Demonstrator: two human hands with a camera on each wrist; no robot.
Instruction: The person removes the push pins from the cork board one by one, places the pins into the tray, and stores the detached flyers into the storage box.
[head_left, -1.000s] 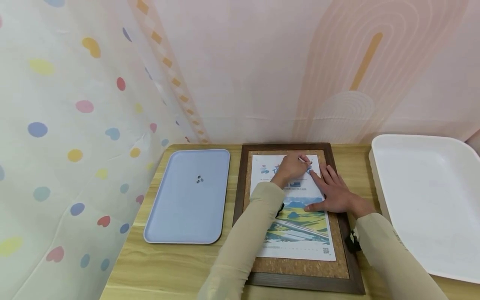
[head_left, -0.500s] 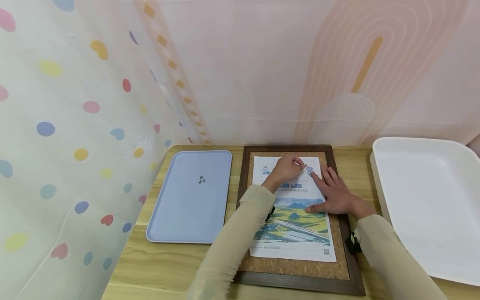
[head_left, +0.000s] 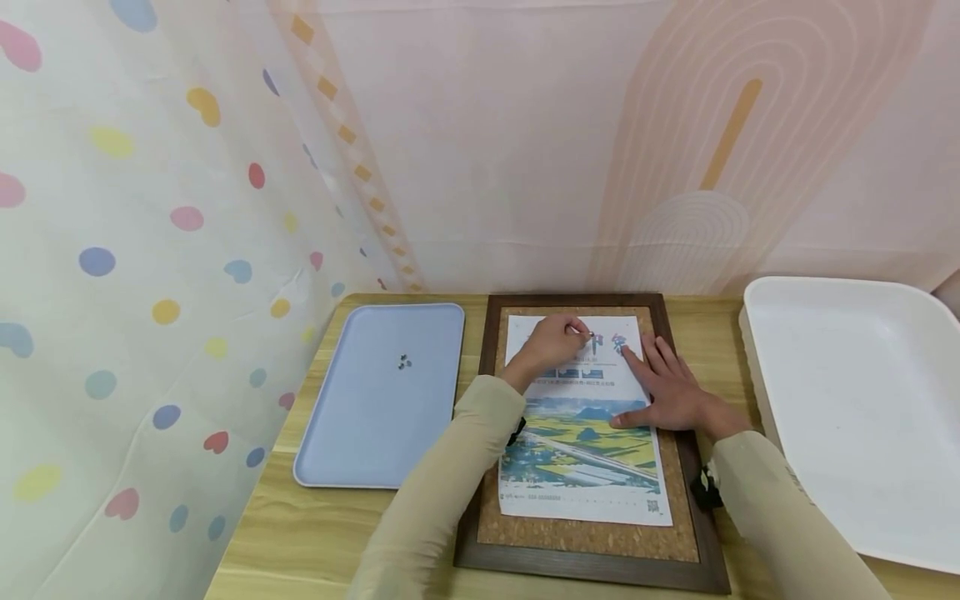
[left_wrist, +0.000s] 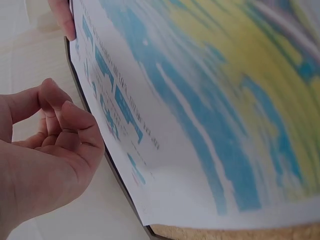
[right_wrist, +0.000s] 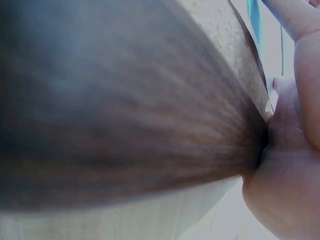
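Pin (head_left: 587,335) pinched in our left hand (head_left: 552,343), moved left since earlier; right hand (head_left: 667,387) flat, fingers straight, holding poster (head_left: 581,433); pin looks out.

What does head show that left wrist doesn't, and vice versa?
Head only: the blue tray with small dark bits, the white tray, the dark frame whole, and the right hand lying flat on the poster. Left wrist only: the left hand close up, fingers curled toward the thumb; whether it holds anything cannot be told. Both: the poster, the cork board and the left hand.
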